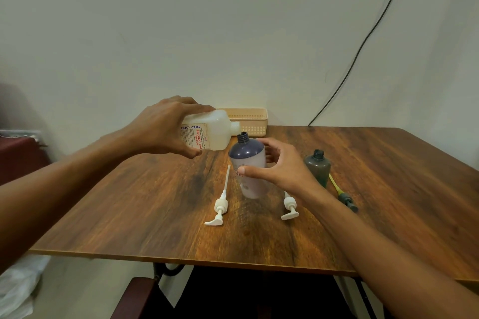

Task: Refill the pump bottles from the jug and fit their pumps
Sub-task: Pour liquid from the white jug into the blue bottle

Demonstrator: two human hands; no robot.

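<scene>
My left hand (166, 125) grips a white translucent jug (207, 129) with a red-lettered label, tipped on its side so its open spout sits just above the neck of a purple bottle (247, 163). That bottle stands upright without a pump, and my right hand (277, 166) wraps around its right side with thumb in front. A smaller dark grey bottle (317, 167) stands open to the right. Two white pumps lie on the table: one (220, 206) left of the purple bottle, one (289, 208) below my right wrist. A grey pump with a yellow tube (343, 195) lies by the grey bottle.
A beige plastic basket (250, 119) stands against the wall behind the bottles. The wooden table (155, 202) ends close to me. A black cable (363, 46) runs down the wall at the right. A dark red chair (134, 298) sits below the table edge.
</scene>
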